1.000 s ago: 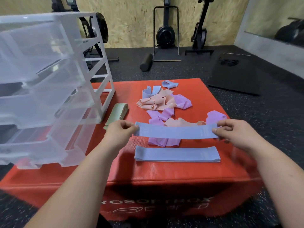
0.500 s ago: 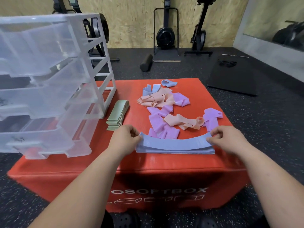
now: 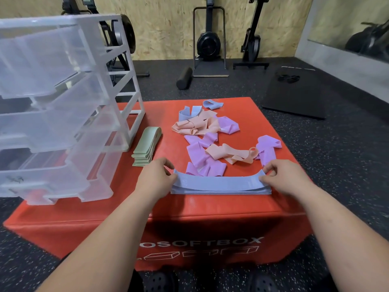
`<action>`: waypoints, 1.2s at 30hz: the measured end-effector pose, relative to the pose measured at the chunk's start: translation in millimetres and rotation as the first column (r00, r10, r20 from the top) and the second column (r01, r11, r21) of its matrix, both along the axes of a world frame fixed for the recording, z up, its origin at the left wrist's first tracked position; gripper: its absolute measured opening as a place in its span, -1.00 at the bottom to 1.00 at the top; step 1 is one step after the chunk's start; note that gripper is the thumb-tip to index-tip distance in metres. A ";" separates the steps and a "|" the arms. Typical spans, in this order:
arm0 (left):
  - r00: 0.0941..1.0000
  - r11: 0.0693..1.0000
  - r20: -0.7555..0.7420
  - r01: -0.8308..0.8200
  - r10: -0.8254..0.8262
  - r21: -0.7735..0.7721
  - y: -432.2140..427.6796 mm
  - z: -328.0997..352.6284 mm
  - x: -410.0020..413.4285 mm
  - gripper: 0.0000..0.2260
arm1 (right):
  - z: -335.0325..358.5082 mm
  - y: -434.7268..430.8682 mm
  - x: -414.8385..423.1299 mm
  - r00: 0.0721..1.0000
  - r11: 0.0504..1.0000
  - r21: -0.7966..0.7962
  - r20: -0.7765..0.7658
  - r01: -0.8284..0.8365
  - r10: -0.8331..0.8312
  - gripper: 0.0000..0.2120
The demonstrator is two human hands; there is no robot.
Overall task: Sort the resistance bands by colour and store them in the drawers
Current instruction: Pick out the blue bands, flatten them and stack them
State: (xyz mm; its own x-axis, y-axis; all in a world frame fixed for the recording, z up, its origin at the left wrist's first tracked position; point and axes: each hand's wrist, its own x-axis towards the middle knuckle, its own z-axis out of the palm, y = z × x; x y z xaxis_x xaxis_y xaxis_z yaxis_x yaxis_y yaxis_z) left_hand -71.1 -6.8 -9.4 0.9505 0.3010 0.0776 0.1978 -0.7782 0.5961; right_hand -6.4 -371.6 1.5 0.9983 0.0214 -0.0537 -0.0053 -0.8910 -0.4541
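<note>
The top blue band [image 3: 219, 183] is pinched at its 2 ends by the left hand [image 3: 154, 180] and right hand [image 3: 283, 180], fingers [image 3: 270, 166] curled.

Blue band [image 3: 219, 183] went from stretched in air to laid on blue stack [image 3: 221, 191]; both hands' fingertips now pinch its ends, which curl up.

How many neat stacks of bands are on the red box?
2: a green stack beside the drawers, a blue stack at the near edge. None looks hidden.
</note>
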 end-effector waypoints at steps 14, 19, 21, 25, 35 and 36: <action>0.876 0.848 -0.086 0.480 -0.474 0.225 6.8 -14.3 1.6 -0.27 | 9.2 -3.3 -8.3 0.930 0.915 -0.171 -0.102 -0.366 0.353 -0.31; 0.885 0.864 -0.097 0.466 -0.456 0.192 6.4 -16.3 0.2 -0.33 | 6.6 -0.2 -8.7 0.926 0.901 -0.214 -0.093 -0.377 0.366 -0.42; 0.889 0.868 -0.090 0.457 -0.449 0.194 7.5 -15.0 0.7 -0.33 | 7.1 -1.0 -7.7 0.927 0.904 -0.209 -0.086 -0.374 0.364 -0.43; 0.883 0.855 -0.095 0.470 -0.460 0.222 7.4 -15.8 2.2 -0.35 | 4.9 -1.0 -5.7 0.928 0.908 -0.193 -0.083 -0.372 0.363 -0.43; 0.844 0.824 -0.065 0.534 -0.532 0.187 8.0 -10.4 24.3 -0.29 | 11.8 5.6 13.0 0.926 0.925 -0.033 -0.022 -0.378 0.378 -0.45; 0.849 0.832 -0.041 0.524 -0.526 0.183 7.6 -9.0 29.0 -0.31 | 11.2 9.9 16.6 0.927 0.928 -0.005 0.016 -0.374 0.374 -0.47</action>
